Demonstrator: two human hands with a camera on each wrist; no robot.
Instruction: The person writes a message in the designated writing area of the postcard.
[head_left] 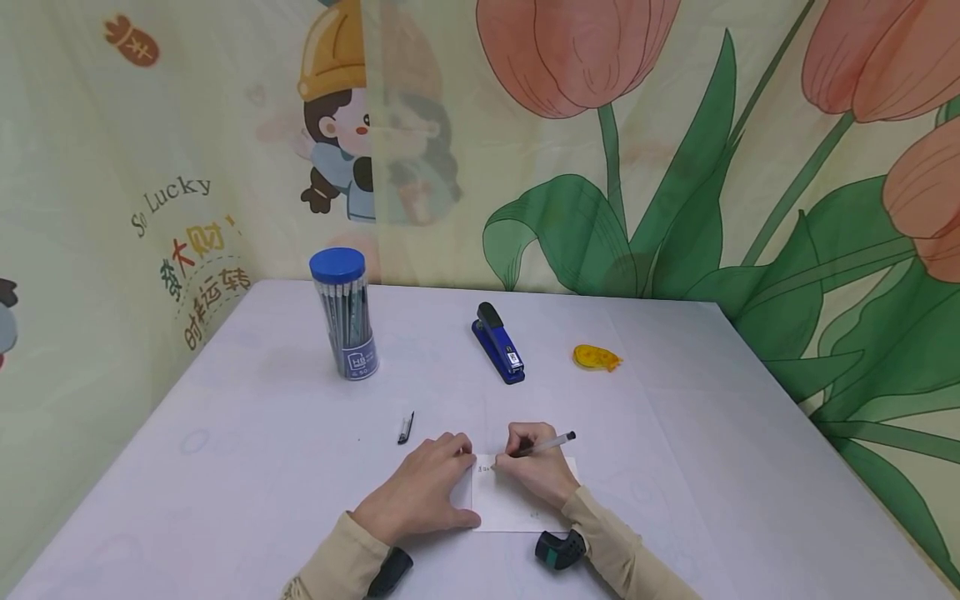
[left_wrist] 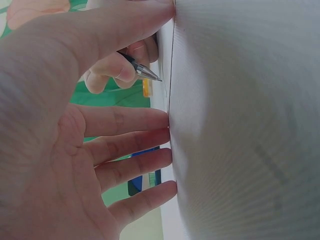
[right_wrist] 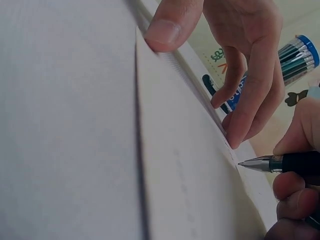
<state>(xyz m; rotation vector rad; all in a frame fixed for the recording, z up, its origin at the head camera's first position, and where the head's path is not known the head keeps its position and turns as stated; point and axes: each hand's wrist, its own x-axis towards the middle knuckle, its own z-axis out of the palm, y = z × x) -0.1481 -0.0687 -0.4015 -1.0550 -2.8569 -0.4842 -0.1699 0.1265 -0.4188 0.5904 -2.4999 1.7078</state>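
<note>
- The white paper [head_left: 510, 510] lies on the tabletop [head_left: 225, 467], between the two hands; small dark handwriting [head_left: 483, 468] is near its 10 o'clock corner.
- The right hand [head_left: 542, 468] pinches the pen [head_left: 553, 442], its tip slanting down toward about 8 o'clock, at this writing; if it truly touches the paper, I cannot tell.
- The left hand [head_left: 420, 490], at 9 o'clock of the paper, has the fingers extended and grips nothing; its fingertips and thumb rest at the paper's edge.
- I think this hand should press the edge lightly but steadily, because light paper can slide.
- Small, even strokes would be better, with the fingers away from fresh ink, which may smear.
- The pen has a metal cone tip, a dark grip and a slim pale barrel.
- At 10 o'clock lies what seems a clear pen cap [head_left: 406, 428]; farther, a cylindrical plastic jar [head_left: 358, 362] with blue lid holds pencils.
- Near 12 o'clock is a long blue stapler [head_left: 498, 346]; near 1 o'clock, a rounded yellow object [head_left: 595, 358].
</note>
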